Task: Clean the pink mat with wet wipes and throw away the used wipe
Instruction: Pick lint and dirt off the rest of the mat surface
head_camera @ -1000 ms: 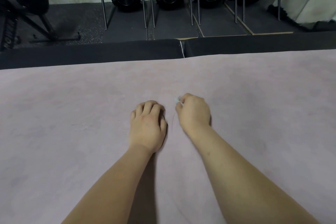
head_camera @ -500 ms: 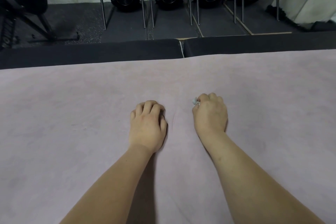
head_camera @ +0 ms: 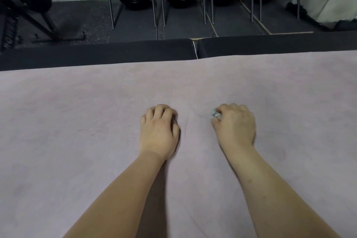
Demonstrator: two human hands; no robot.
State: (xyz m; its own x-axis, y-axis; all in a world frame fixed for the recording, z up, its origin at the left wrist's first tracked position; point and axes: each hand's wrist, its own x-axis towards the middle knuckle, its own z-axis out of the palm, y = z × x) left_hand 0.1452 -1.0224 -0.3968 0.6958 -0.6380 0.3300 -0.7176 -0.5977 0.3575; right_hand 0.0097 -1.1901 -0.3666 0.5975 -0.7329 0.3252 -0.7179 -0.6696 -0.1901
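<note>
Right hand (head_camera: 234, 125) is balled up around a scrunched wipe (head_camera: 216, 115), pressing it onto the mat (head_camera: 77, 121) mid-width, nearer the far edge. Left hand (head_camera: 159, 131) sits just beside it, fingers curled, knuckles down, holding nothing.

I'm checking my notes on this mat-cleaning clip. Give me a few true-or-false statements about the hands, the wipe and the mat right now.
1. The right hand holds a balled-up wipe. True.
2. The left hand holds a second wipe. False: nothing shows in it; it rests curled on the mat.
3. Both hands are on the mat. True.
4. The wipe lies spread flat. False: it is bunched in the right hand's grip.
5. A bin stands on the mat. False: none is in view.
</note>
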